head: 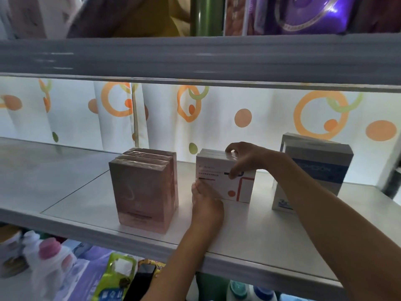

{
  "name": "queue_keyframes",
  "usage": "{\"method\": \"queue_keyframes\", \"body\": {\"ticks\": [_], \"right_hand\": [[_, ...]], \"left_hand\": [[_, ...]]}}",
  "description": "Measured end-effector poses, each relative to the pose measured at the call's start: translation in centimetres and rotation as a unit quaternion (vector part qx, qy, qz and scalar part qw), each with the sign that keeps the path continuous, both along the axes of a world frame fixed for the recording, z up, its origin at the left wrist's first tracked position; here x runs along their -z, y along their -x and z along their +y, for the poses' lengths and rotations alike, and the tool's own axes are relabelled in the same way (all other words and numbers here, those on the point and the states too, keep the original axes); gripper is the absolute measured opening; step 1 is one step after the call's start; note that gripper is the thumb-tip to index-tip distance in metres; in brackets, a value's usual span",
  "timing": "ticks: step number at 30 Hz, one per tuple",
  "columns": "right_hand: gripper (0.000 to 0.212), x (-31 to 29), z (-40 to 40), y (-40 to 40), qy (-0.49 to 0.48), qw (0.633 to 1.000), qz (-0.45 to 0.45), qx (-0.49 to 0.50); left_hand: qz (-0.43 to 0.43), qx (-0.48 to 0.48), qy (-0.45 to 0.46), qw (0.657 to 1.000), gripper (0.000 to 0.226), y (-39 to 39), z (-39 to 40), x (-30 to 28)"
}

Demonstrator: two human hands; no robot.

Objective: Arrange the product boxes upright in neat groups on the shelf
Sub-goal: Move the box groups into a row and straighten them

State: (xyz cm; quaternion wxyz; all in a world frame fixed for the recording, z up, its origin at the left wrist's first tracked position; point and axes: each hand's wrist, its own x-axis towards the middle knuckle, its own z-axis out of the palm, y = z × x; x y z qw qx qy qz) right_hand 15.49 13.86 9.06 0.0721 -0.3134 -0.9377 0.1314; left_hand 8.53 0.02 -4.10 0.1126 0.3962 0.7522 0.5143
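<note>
On the white shelf [86, 200] stand three groups of boxes. A group of pink boxes [143, 190] stands upright at centre-left. In the middle is a group of white boxes with orange marks [240, 187]. My right hand [245, 158] grips their top right edge, fingers over the top and thumb on the front face. My left hand [206, 205] lies flat against their lower left front corner. To the right, blue-and-white boxes [314, 168] stand upright, partly hidden by my right forearm.
A grey upper shelf edge [195, 59] runs just above the boxes. A white curtain with orange circles [243, 118] hangs behind. Bottles and packets [52, 263] sit on the level below. The shelf's left part holds nothing.
</note>
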Motion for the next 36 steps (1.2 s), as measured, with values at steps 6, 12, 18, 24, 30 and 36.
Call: {"method": "queue_keyframes", "body": {"ticks": [6,12,18,24,30,36], "right_hand": [[0.068,-0.6,-1.1,-0.9,0.018,1.0,-0.019,-0.01],[0.064,-1.1,-2.7,-2.9,0.102,0.994,-0.006,-0.033],[0.072,-0.8,-5.2,-4.2,0.121,0.99,-0.007,-0.068],[0.079,-0.4,-7.7,-4.2,0.124,0.988,-0.016,-0.09],[0.08,0.1,-9.6,-3.3,0.083,0.992,-0.025,-0.096],[0.073,0.1,-10.9,-3.0,0.053,0.994,-0.008,-0.091]], "left_hand": [[-0.011,0.021,0.016,1.0,0.073,-1.2,-1.4,-0.2],[0.036,0.026,0.017,0.999,0.09,-3.5,-5.5,0.0],[0.037,-0.012,-0.067,0.997,0.088,-4.1,-8.9,-0.1],[0.023,-0.01,-0.082,0.996,0.083,-4.0,-11.4,0.1],[0.029,-0.006,-0.069,0.997,0.078,-3.9,-12.8,0.6],[0.031,-0.012,-0.077,0.996,0.077,-3.6,-13.1,0.5]]}}
